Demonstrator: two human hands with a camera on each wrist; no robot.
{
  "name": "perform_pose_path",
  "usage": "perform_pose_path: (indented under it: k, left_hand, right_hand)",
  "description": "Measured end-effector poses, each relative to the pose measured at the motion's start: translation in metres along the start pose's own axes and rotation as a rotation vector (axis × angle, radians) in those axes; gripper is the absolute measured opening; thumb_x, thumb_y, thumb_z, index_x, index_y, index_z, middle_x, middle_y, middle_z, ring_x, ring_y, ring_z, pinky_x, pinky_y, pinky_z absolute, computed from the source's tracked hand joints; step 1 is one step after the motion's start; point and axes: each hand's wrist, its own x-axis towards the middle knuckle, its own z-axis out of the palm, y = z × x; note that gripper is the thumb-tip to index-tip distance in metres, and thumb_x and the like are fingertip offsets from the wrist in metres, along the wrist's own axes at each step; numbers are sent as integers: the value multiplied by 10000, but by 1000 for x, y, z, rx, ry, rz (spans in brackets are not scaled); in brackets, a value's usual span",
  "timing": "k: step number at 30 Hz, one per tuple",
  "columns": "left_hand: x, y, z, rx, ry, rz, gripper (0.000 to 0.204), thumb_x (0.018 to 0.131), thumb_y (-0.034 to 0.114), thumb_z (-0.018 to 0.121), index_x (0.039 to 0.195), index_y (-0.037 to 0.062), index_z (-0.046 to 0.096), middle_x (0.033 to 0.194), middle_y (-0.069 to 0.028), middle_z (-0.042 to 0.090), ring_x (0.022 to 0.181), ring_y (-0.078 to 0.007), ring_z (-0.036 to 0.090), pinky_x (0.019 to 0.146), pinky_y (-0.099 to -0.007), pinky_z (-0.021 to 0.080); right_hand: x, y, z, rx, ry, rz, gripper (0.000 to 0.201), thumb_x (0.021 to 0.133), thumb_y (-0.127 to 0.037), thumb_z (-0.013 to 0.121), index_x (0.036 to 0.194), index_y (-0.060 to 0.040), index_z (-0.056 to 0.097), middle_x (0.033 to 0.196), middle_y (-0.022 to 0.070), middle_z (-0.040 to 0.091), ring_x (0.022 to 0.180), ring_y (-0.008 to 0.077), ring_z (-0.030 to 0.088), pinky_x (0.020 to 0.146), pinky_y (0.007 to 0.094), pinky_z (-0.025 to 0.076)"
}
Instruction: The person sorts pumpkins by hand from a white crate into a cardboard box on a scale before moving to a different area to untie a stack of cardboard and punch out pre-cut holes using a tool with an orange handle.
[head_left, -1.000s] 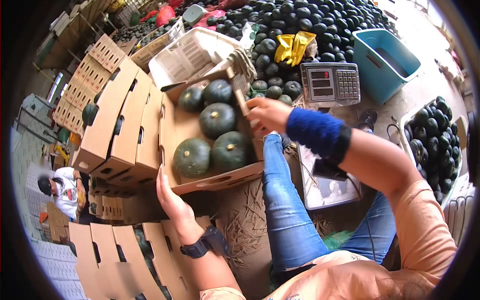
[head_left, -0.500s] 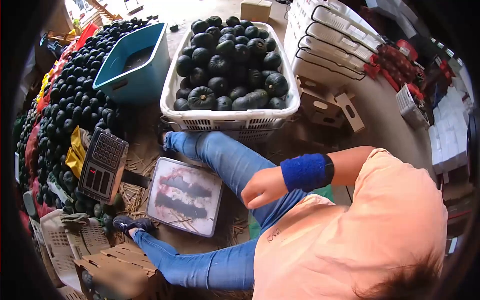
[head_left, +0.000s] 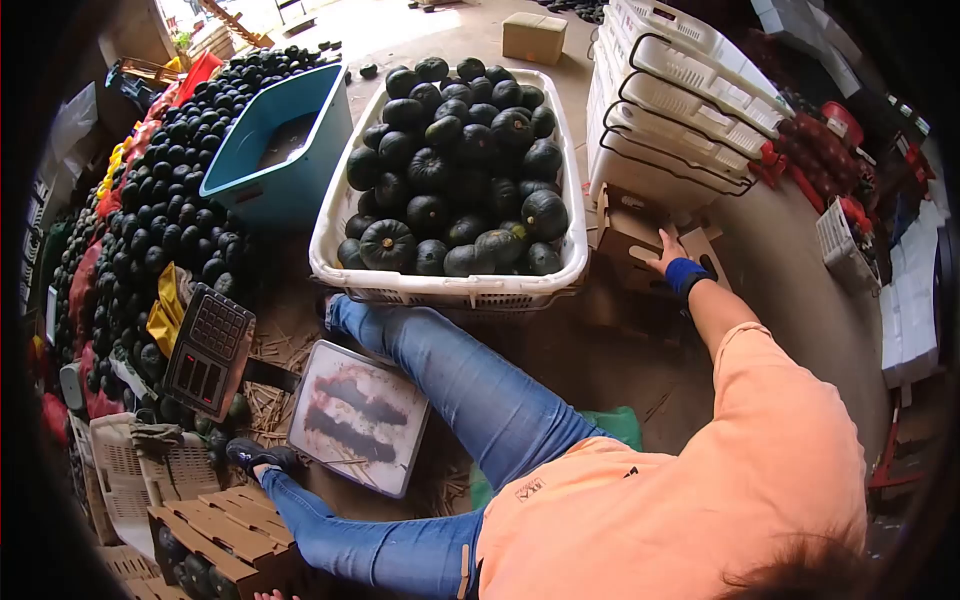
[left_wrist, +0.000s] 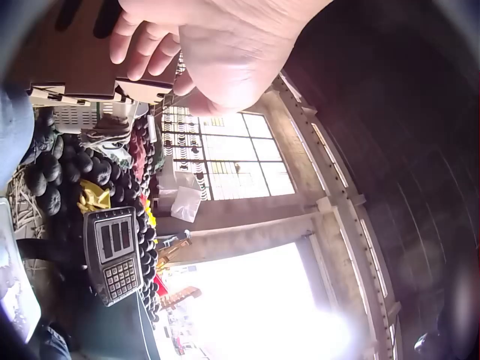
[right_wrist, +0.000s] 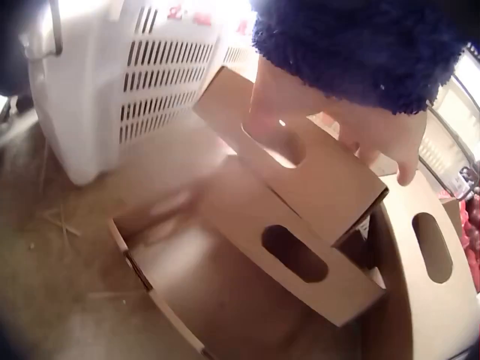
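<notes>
My right hand [head_left: 672, 258] reaches out to empty cardboard boxes [head_left: 622, 228] on the floor at the right. In the right wrist view, its thumb lies at the hand hole of a box's brown end panel [right_wrist: 330, 191], while the fingers reach over the panel's upper edge. A blue fuzzy band [right_wrist: 352, 52] covers that wrist. My left hand [left_wrist: 232, 56] holds nothing, its fingers loosely bent beside a brown cardboard box. Only its fingertips show at the bottom of the head view, near a cardboard box [head_left: 225, 530] with dark green pumpkins inside.
A white crate [head_left: 440, 290] heaped with dark green pumpkins stands ahead, left of a stack of white crates [head_left: 670, 110]. A blue tub [head_left: 235, 180], a scale display [head_left: 210, 350] and its platform [head_left: 358, 420] lie leftward. My legs straddle the platform.
The view has swung right, away from the pumpkin box both hands were at. My right hand has moved from over my lap out to the empty boxes.
</notes>
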Motion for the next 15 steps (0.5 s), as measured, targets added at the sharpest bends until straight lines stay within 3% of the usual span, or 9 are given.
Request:
perform_pose_path:
  k: [1, 3, 4, 5, 7, 9, 12, 13, 15]
  left_hand:
    - [-4, 0, 3, -32, -45, 3, 387, 890, 287, 524, 1177, 27, 523, 1102, -156, 566, 1007, -261, 544, 831, -387, 440]
    - [-8, 2, 3, 71, -148, 22, 382, 900, 268, 520, 1180, 8, 519, 1092, -154, 582, 985, -264, 568, 814, -381, 454]
    - [-10, 5, 3, 77, -201, 17, 378, 906, 257, 517, 1180, -5, 517, 1086, -155, 594, 969, -262, 586, 807, -374, 458]
    - [-14, 9, 5, 56, -222, 6, 369, 907, 251, 512, 1175, -3, 518, 1072, -147, 598, 968, -252, 586, 811, -362, 453]
    - [-17, 7, 6, 8, -260, -90, 351, 908, 238, 505, 1168, 4, 520, 1063, -135, 599, 961, -241, 585, 818, -351, 445]
    - [-23, 13, 18, -59, -297, -172, 338, 907, 230, 500, 1164, 12, 523, 1054, -123, 599, 946, -236, 584, 821, -346, 440]
    - [-28, 12, 46, -185, -475, -206, 320, 908, 219, 505, 1159, 22, 527, 1037, -117, 595, 959, -227, 569, 807, -346, 440]
    - [-27, 5, 54, -238, -569, -165, 312, 914, 218, 508, 1155, 22, 530, 1030, -114, 594, 952, -216, 567, 795, -338, 441]
    - [-45, 33, 80, -328, -731, -264, 371, 918, 226, 436, 1235, 36, 471, 1182, -97, 552, 1070, -202, 524, 885, -333, 394]
  right_hand:
    - [-2, -4, -11, -139, -186, 77, 694, 713, -357, 685, 1334, -190, 425, 1289, 153, 500, 1183, 310, 476, 1010, 385, 364]
    - [47, 22, 26, -311, -469, -45, 517, 714, -358, 683, 1177, -147, 585, 1079, 170, 622, 1033, 297, 583, 920, 372, 438]
    - [30, 8, 15, -77, -256, -132, 371, 734, -343, 671, 1020, -106, 659, 921, 164, 658, 914, 296, 626, 832, 374, 476]
    - [13, -17, -17, 158, -154, -109, 342, 769, -343, 650, 998, -89, 653, 1056, 112, 640, 1017, 319, 581, 889, 452, 429]
    - [-5, -35, -45, 429, 399, -199, 321, 839, -323, 608, 966, -29, 633, 952, 127, 655, 897, 259, 612, 781, 374, 459]
    - [-28, -45, -84, 947, 476, 15, 375, 889, -350, 567, 949, 15, 624, 867, 120, 643, 811, 181, 578, 747, 337, 445]
    - [-52, -81, -109, 1295, 911, 52, 414, 901, -372, 560, 894, 39, 613, 857, 81, 620, 795, 129, 525, 739, 297, 423]
    - [-63, -96, -119, 1330, 942, -32, 388, 896, -367, 568, 888, 20, 600, 878, 58, 603, 815, 126, 517, 748, 287, 418]
    - [-96, -146, -152, 1860, 810, -48, 315, 911, -312, 539, 949, -1, 570, 896, 77, 610, 855, 156, 544, 781, 305, 425]
